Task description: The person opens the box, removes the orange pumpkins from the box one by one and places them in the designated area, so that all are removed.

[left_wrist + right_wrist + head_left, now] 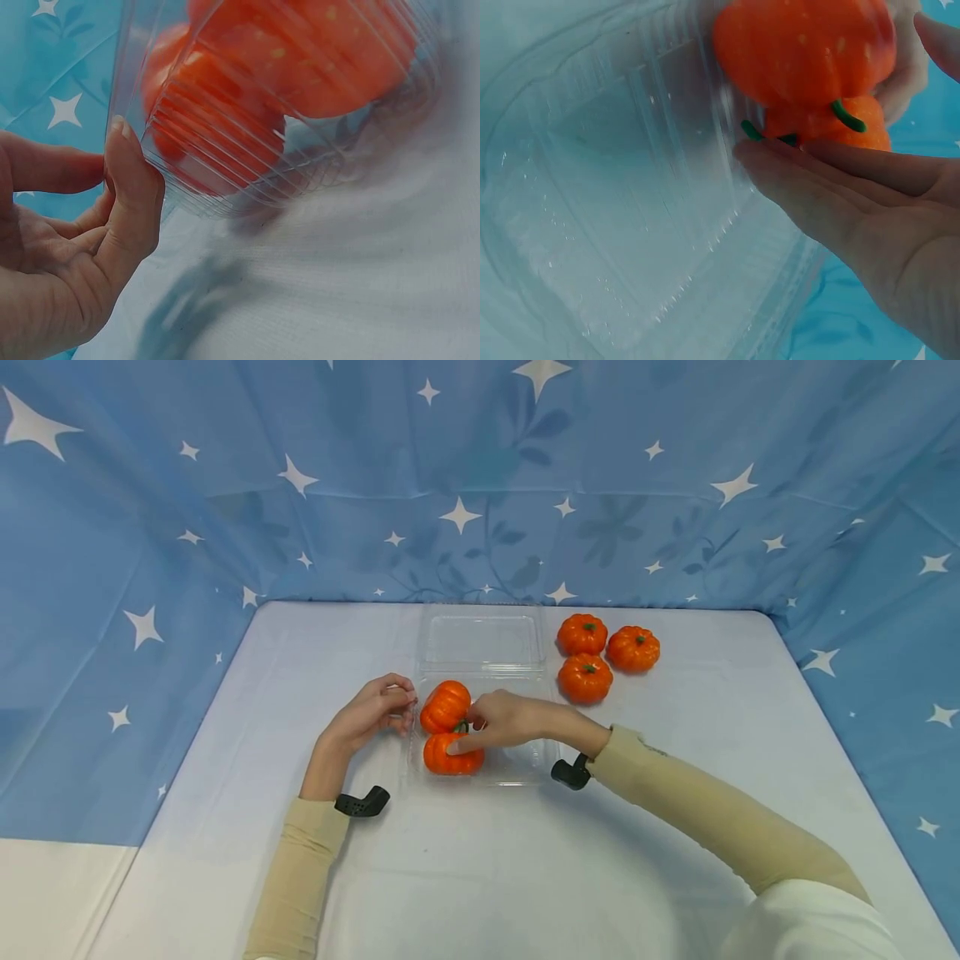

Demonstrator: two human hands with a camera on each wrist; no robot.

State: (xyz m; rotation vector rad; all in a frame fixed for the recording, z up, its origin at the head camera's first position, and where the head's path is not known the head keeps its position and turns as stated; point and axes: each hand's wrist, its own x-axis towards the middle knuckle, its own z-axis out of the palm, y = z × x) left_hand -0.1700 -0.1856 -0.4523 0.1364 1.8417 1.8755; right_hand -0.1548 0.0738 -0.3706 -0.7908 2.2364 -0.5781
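Observation:
A clear plastic clamshell container [521, 768] lies open on the table, two small orange pumpkins in its left side. The rear pumpkin [444, 703] leans with its green stem toward the front pumpkin [442, 756]. My left hand [372, 708] pinches the container's left rim between thumb and finger, seen closely in the left wrist view. Over the container, my right hand [512, 720] is beside both pumpkins. Its fingers [840, 176] extend straight near the green stems in the right wrist view, and its thumb stands apart from them.
The container's hinged lid [482, 639] is folded back toward the far table edge. To its right sit three more pumpkins: one at the back [582, 634], one at the right [633, 649] and one nearer [585, 679]. A blue star-patterned curtain [337, 543] hangs behind the white table [465, 877].

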